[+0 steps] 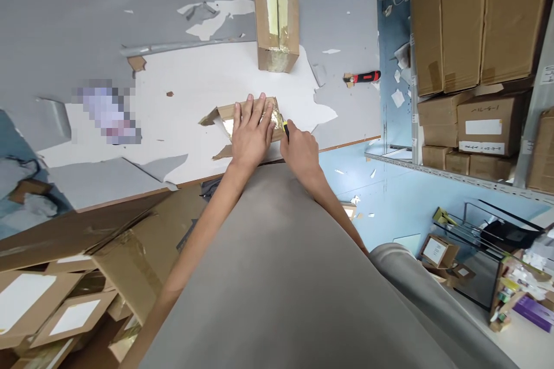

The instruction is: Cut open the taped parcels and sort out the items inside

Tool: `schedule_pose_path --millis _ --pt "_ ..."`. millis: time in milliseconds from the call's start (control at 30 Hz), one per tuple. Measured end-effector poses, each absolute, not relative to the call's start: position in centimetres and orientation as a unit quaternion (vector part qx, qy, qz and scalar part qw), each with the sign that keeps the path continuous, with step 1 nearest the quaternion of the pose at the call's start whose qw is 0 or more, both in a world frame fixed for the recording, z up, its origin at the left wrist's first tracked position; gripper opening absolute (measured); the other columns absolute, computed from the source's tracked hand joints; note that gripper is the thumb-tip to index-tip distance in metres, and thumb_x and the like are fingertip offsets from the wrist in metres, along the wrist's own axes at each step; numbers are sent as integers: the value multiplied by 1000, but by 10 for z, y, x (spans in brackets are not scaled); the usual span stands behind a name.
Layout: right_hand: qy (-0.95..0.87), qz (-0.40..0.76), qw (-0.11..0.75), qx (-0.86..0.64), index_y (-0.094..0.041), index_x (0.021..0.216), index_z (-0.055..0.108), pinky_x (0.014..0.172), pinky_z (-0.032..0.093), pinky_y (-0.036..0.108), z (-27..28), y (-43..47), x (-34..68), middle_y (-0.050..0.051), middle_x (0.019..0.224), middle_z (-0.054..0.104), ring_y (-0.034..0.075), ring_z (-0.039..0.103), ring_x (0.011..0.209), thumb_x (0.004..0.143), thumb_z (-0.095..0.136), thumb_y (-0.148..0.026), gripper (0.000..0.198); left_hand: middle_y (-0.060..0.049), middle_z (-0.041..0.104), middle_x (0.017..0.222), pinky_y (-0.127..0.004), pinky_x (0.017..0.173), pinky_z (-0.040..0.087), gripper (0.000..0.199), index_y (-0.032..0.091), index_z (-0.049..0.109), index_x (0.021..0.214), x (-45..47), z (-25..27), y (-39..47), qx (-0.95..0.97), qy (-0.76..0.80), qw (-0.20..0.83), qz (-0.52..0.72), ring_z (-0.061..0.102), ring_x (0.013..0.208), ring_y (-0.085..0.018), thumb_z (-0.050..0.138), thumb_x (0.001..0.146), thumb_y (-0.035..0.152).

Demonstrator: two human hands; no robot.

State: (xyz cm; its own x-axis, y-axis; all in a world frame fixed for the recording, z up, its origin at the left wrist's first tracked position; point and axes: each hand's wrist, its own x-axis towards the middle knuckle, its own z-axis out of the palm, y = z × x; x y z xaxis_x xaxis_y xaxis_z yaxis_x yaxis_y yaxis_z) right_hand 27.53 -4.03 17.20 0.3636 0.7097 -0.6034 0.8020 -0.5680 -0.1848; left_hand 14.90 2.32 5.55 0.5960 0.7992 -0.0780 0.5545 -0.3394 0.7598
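Note:
A small cardboard box [277,113] with shiny clear tape and raised flaps lies near the table's front edge. My left hand [251,134] presses flat on top of it, fingers stretched out and a little apart. At the box's right end, my right hand [299,147] is closed around a yellow and black utility knife [286,128]. Its tip is by the taped edge; whether the blade is in the tape I cannot tell. Just beyond stands a taller taped carton [277,11].
A red and black cutter [367,77] lies at the table's right. Torn paper scraps [216,17] litter the grey and white tabletop [194,81]. A large open carton [130,253] full of boxes stands at lower left. Shelves [470,17] of cartons rise on the right.

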Motion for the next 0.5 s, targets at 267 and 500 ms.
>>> schedule_pose_path --millis 267,500 --pt "444 -331 66 830 -14 152 64 107 62 51 161 -26 273 24 133 82 39 80 127 120 41 -24 41 -5 41 190 -64 154 4 83 21 60 169 149 52 23 811 427 372 148 15 185 -33 18 119 73" --pt "440 -334 71 831 -16 147 66 103 64 49 164 -37 271 23 130 84 38 81 124 118 44 -20 37 -10 47 188 -71 152 7 70 28 58 172 149 50 24 813 413 374 168 25 184 -34 27 121 65"
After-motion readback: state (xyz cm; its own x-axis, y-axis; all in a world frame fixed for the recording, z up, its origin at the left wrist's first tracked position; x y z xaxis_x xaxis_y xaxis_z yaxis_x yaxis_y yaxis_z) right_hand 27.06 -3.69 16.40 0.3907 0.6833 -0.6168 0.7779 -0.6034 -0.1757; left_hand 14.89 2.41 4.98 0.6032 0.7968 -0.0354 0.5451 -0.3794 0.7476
